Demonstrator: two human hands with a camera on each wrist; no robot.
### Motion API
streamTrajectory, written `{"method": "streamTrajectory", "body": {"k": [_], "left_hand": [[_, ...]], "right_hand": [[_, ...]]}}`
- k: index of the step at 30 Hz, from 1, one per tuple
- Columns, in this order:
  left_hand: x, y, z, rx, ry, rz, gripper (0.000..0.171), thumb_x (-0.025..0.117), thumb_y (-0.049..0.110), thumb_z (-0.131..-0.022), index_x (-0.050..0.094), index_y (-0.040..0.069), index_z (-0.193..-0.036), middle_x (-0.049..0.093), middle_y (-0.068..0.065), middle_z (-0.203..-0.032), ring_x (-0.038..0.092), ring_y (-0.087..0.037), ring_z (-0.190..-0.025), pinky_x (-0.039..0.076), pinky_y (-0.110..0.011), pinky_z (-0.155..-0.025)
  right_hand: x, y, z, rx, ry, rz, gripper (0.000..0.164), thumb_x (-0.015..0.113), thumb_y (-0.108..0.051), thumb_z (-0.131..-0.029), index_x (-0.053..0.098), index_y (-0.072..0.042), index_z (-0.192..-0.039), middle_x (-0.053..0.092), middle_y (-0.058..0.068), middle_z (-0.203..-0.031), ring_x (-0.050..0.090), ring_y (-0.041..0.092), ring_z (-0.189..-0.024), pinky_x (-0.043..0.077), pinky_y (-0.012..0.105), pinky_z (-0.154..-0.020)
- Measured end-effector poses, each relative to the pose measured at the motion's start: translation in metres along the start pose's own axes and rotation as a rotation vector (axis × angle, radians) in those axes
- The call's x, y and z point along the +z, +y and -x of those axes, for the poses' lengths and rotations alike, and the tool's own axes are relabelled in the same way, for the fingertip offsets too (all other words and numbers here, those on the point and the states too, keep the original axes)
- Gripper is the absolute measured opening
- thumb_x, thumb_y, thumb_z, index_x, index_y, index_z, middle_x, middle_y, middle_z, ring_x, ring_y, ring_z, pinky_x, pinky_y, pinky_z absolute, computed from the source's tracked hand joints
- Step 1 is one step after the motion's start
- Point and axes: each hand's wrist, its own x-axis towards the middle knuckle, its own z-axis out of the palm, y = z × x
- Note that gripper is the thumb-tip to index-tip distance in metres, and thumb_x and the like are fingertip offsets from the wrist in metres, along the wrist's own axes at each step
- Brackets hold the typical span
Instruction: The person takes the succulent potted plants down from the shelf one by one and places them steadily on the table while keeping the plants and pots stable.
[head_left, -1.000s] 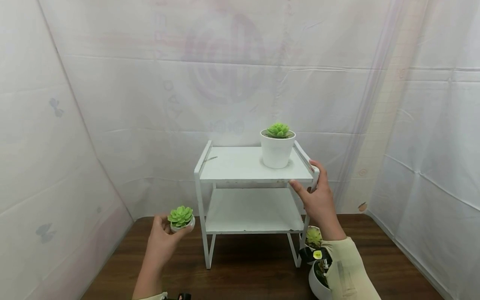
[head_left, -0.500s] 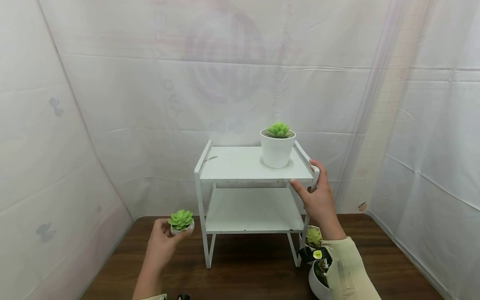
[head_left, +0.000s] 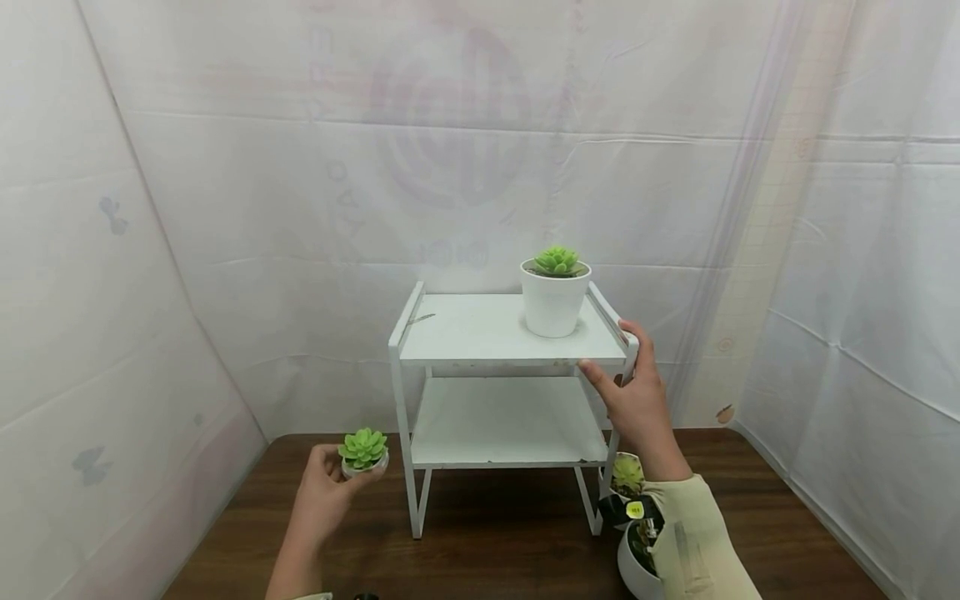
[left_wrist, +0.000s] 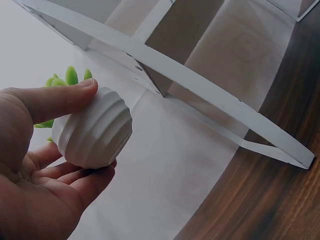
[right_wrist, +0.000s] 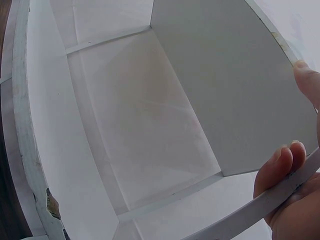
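My left hand point(head_left: 324, 492) holds a small potted succulent point(head_left: 363, 450) to the left of a white two-tier shelf point(head_left: 510, 421). In the left wrist view its white pot point(left_wrist: 95, 131) shows swirled ridges, with the thumb on one side and fingers beneath. My right hand point(head_left: 641, 404) grips the shelf's front right corner. In the right wrist view, fingertips point(right_wrist: 280, 162) curl round the post while the thumb lies on the edge of the top board point(right_wrist: 215, 85). A larger succulent in a smooth white pot point(head_left: 555, 304) stands on the top tier, toward the right.
Beside the shelf's right legs, partly behind my right forearm, are a yellow-green potted succulent point(head_left: 627, 473) and another white pot point(head_left: 637, 567). All stand on a dark wooden table point(head_left: 480, 567). White sheeting point(head_left: 300, 208) closes in the back and sides.
The small succulent in my left hand has come down slightly and tilted a little more upright. My right hand and the shelf have stayed in place.
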Motion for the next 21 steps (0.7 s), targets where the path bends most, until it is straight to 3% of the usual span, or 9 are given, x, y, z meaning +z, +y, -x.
{"method": "streamTrajectory", "body": {"k": [9, 17, 21], "left_hand": [[0.0, -0.009, -0.001, 0.008, -0.03, -0.033, 0.084, 0.08, 0.026, -0.081, 0.024, -0.008, -0.134, 0.028, -0.034, -0.15, 0.026, -0.049, -0.14, 0.035, -0.053, -0.109], [0.001, -0.015, -0.001, 0.005, -0.059, -0.026, 0.078, 0.077, 0.02, -0.083, 0.024, -0.009, -0.132, 0.027, -0.035, -0.149, 0.024, -0.05, -0.14, 0.034, -0.055, -0.109], [0.002, -0.019, -0.002, 0.001, -0.063, -0.017, 0.078, 0.077, 0.018, -0.083, 0.023, -0.01, -0.133, 0.029, -0.036, -0.148, 0.026, -0.05, -0.139, 0.035, -0.056, -0.108]], "right_hand": [[0.0, -0.001, 0.0, 0.004, -0.007, -0.003, 0.081, 0.068, -0.047, -0.087, 0.018, -0.041, -0.15, 0.045, 0.011, -0.086, 0.043, 0.016, -0.055, 0.042, 0.032, -0.051], [0.0, 0.0, 0.0, 0.003, -0.01, -0.007, 0.082, 0.068, -0.046, -0.088, 0.017, -0.039, -0.151, 0.05, 0.018, -0.109, 0.046, 0.022, -0.062, 0.042, 0.033, -0.054], [0.0, 0.001, 0.0, -0.001, -0.001, -0.002, 0.081, 0.068, -0.046, -0.088, 0.018, -0.039, -0.151, 0.048, 0.017, -0.106, 0.044, 0.023, -0.065, 0.042, 0.033, -0.056]]}}
